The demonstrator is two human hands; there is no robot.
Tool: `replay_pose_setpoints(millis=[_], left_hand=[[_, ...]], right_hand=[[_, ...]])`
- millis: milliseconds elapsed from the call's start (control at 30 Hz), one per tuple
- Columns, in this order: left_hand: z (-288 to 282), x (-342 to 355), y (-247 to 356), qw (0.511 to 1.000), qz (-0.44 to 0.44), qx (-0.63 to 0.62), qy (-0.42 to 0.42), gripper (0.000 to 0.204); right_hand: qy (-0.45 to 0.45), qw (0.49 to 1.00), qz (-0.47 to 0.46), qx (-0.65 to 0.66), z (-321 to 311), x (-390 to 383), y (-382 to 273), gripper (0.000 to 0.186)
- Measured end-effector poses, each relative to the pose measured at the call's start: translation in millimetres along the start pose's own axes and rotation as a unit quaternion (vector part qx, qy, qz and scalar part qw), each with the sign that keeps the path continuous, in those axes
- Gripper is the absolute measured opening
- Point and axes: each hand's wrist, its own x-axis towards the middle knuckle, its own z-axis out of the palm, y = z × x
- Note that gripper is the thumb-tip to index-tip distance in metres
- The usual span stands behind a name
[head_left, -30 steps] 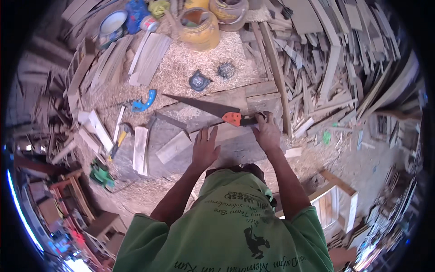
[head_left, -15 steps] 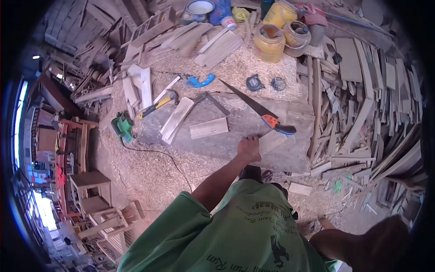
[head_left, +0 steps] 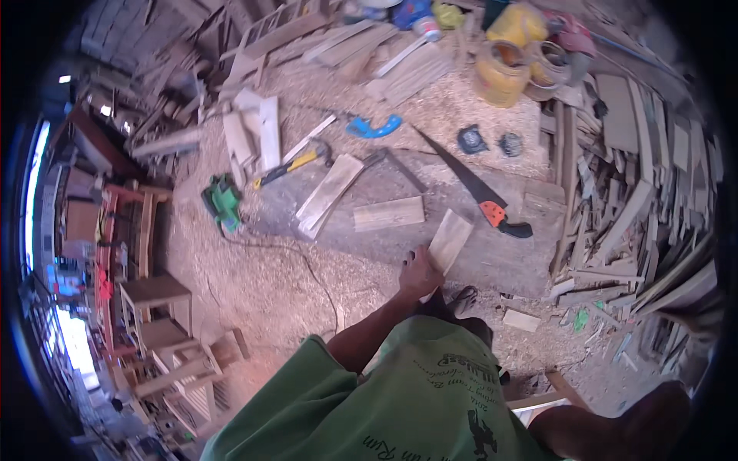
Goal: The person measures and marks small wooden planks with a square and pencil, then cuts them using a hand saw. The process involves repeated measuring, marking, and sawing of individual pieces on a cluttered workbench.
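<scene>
My left hand (head_left: 420,272) is closed around the near end of a short, pale wooden board (head_left: 450,240) above the near side of the workbench (head_left: 507,265). The board points away from me, slightly to the right. Just beyond it lies a handsaw (head_left: 480,188) with a dark blade and an orange and black handle. Another short board (head_left: 389,213) rests left of the held one, beside two overlapping boards (head_left: 330,192) and a dark try square (head_left: 400,167). My bent right arm (head_left: 615,421) shows at the lower right; its hand is out of sight.
A hammer (head_left: 296,163), a green power tool (head_left: 222,201) with a trailing cord and a blue curved handle (head_left: 374,127) lie leftward. Yellow tubs (head_left: 503,77) stand at the back. Scrap wood (head_left: 615,223) is piled right; a wooden stool (head_left: 157,289) stands left.
My left hand has picked up the short board and turned it from slanting right to pointing more away from me. The whole view has shifted, moving the bench rightward in the picture.
</scene>
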Motion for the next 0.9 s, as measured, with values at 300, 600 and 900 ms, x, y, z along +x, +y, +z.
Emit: replay_pose_setpoints(millis=[300,600,900], left_hand=[[34,-11,27,0.681,-0.339,-0.643,-0.094,0.058],[109,72,14,0.678,-0.325,-0.635,-0.178,0.065],[-53,65,-69,0.949,0.218,0.065,0.217,0.080]], right_hand=[[0.183,0.925,0.295,-0.155,123,-38,122,0.012],[0.165,0.906,0.358,-0.152,134,-90,117,0.016],[0.244,0.873,0.391,-0.160,143,-129,105,0.012]])
